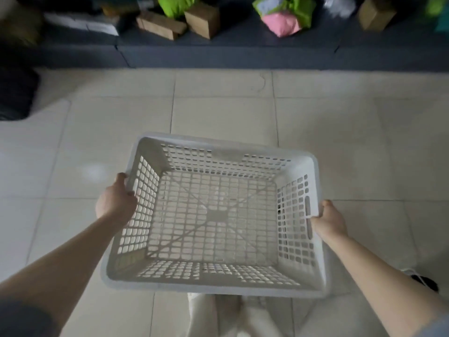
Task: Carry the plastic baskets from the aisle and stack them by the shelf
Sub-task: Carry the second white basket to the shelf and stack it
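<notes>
A white perforated plastic basket (226, 145) is held level above the tiled floor, directly in front of me, with nothing inside it. My left hand (115, 203) grips its left rim near the handle slot. On the opposite side my right hand (329, 221) grips the right rim by the other slot. Through the holes in the basket's bottom the floor shows. Only this one basket is in view.
A low dark shelf (230, 54) runs across the top of the view, carrying cardboard boxes (202, 19), green bags (175, 4) and a pink parcel (283, 23). A black object (17, 93) sits at the left. Pale floor tiles (218, 110) lie between me and the shelf.
</notes>
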